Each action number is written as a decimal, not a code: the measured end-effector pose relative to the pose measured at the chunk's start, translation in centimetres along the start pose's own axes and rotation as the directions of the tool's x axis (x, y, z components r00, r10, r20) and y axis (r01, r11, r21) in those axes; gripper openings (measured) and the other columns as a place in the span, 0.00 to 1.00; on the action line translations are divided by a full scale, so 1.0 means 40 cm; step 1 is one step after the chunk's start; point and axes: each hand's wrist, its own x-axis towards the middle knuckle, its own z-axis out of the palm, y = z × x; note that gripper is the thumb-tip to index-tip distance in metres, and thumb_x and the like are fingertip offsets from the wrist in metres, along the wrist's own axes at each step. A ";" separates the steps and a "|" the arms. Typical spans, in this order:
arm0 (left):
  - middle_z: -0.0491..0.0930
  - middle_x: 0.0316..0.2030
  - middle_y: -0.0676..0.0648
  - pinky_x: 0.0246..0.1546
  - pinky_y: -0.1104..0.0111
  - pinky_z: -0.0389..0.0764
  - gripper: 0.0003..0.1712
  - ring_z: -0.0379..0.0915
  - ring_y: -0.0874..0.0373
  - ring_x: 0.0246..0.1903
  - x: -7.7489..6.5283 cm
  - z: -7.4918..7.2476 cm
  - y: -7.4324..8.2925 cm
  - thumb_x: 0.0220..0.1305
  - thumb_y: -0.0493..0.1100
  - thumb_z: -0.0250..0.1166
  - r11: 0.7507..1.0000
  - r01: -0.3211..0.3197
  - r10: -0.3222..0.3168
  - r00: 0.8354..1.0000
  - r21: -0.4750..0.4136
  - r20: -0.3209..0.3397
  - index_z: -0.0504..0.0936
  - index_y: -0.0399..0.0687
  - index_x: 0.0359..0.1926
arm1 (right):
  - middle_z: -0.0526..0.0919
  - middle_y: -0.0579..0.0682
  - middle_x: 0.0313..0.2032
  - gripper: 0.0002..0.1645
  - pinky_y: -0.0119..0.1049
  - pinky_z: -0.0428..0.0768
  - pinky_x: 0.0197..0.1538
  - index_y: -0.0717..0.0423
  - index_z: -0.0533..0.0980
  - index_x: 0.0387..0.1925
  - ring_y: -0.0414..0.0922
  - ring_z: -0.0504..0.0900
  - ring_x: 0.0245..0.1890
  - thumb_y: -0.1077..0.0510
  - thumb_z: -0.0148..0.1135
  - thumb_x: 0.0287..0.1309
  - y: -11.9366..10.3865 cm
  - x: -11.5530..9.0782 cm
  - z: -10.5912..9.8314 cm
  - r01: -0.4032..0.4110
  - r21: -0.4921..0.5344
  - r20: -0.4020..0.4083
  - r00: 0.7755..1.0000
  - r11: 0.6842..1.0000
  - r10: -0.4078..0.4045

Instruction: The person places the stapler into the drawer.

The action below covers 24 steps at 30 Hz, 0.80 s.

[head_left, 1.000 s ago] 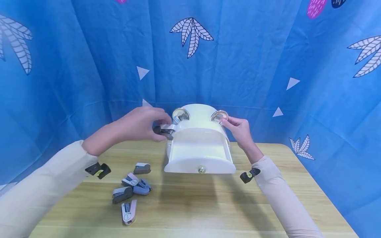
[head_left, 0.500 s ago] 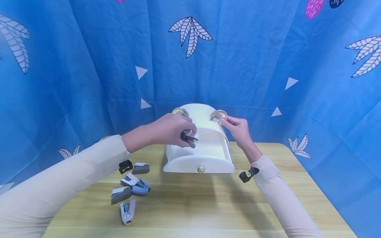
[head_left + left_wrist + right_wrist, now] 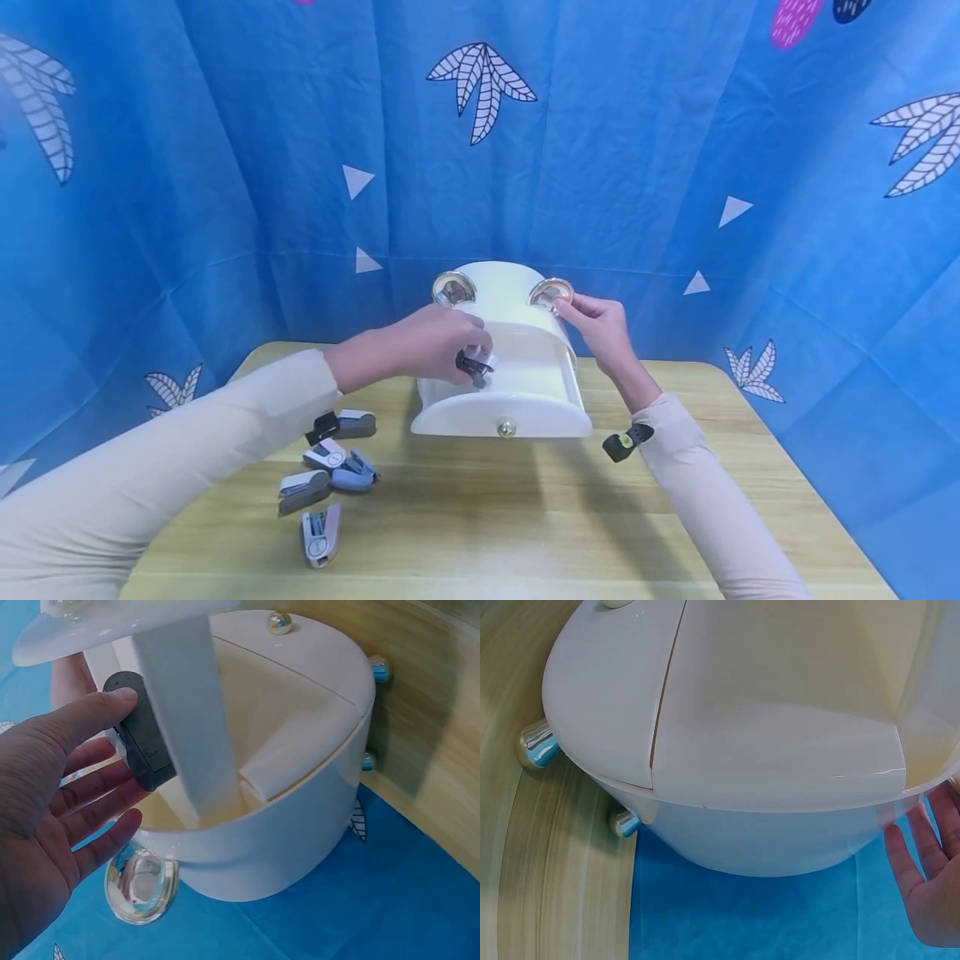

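My left hand (image 3: 435,343) pinches a small dark grey and white stapler (image 3: 474,367) between thumb and fingers. In the left wrist view that stapler (image 3: 142,731) stands at the side wall of the pulled-out drawer. The drawer (image 3: 501,417), white with a round shiny knob (image 3: 507,427), belongs to a glossy white rounded box (image 3: 498,287). Two shiny metal discs stick up from the box. My right hand (image 3: 602,329) grips the right disc (image 3: 551,292), thumb in front. In the right wrist view only part of that hand (image 3: 937,877) shows beside the box.
Several staplers lie on the wooden table (image 3: 645,500) at the left: a grey one (image 3: 356,423), a pink one (image 3: 325,454), a blue one (image 3: 354,472), another grey one (image 3: 305,492) and a pink-and-white one (image 3: 321,535). A blue curtain (image 3: 637,150) hangs behind.
My left hand has carried the stapler rightward from beside the box to over the drawer, then slightly lower. The right hand has stayed at its disc.
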 end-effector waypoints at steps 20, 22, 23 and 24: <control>0.88 0.41 0.51 0.41 0.65 0.84 0.19 0.81 0.58 0.39 -0.002 -0.014 -0.025 0.60 0.48 0.75 1.000 0.019 -0.019 1.000 -0.004 0.009 0.88 0.51 0.52 | 0.90 0.51 0.47 0.25 0.51 0.77 0.67 0.61 0.82 0.56 0.34 0.85 0.48 0.49 0.69 0.65 0.005 0.006 0.004 0.000 -0.011 -0.003 1.000 1.000 0.000; 0.88 0.41 0.50 0.41 0.64 0.84 0.19 0.82 0.57 0.40 -0.009 -0.019 -0.028 0.61 0.48 0.75 1.000 0.024 -0.024 1.000 -0.001 0.000 0.87 0.51 0.52 | 0.89 0.56 0.50 0.25 0.50 0.77 0.68 0.61 0.82 0.57 0.33 0.85 0.48 0.49 0.69 0.65 0.006 0.006 0.003 0.002 -0.012 0.000 1.000 1.000 -0.002; 0.88 0.41 0.50 0.41 0.64 0.84 0.19 0.82 0.56 0.40 -0.014 -0.021 -0.030 0.61 0.47 0.75 0.999 0.032 -0.032 0.999 -0.005 -0.005 0.87 0.51 0.53 | 0.88 0.58 0.51 0.25 0.50 0.77 0.68 0.61 0.82 0.57 0.33 0.85 0.48 0.49 0.68 0.65 0.007 0.007 0.003 0.004 -0.013 0.003 1.000 1.000 -0.004; 0.88 0.41 0.50 0.41 0.64 0.84 0.19 0.83 0.56 0.40 -0.020 -0.023 -0.031 0.61 0.47 0.75 0.999 0.043 -0.043 0.999 -0.010 -0.007 0.87 0.51 0.53 | 0.87 0.60 0.52 0.25 0.50 0.77 0.68 0.61 0.82 0.57 0.33 0.84 0.48 0.49 0.68 0.65 0.007 0.007 0.003 0.004 -0.014 0.005 1.000 1.000 -0.004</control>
